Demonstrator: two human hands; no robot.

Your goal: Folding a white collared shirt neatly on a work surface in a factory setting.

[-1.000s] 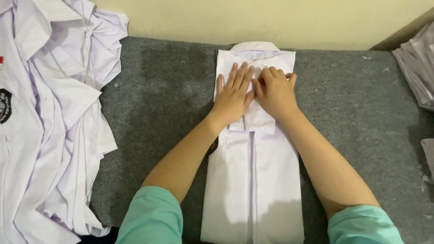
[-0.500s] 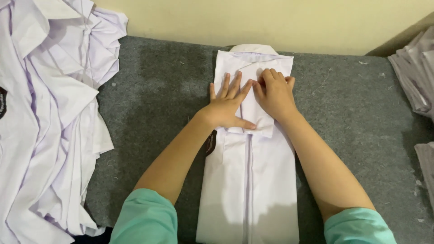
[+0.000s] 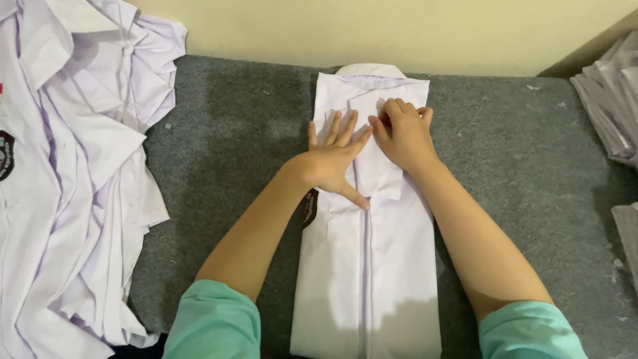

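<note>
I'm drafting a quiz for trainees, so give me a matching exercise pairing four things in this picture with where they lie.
Things:
1. left hand
2. heap of loose white shirts
3. grey folded garments
4. narrow folded white shirt

Places:
A. right edge
B. centre of the grey felt surface
C. flat on the folded shirt
D. left side

Pairs: 1-C, 2-D, 3-A, 4-B

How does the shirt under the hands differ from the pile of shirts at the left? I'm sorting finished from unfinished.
The shirt under the hands lies flat in a narrow, straight-edged strip; the pile at the left is loose and rumpled. The shirt is single and centred on the grey surface; the pile holds several overlapping layers. The left hand and right hand press the shirt; nothing touches the pile. Both are white.
</note>
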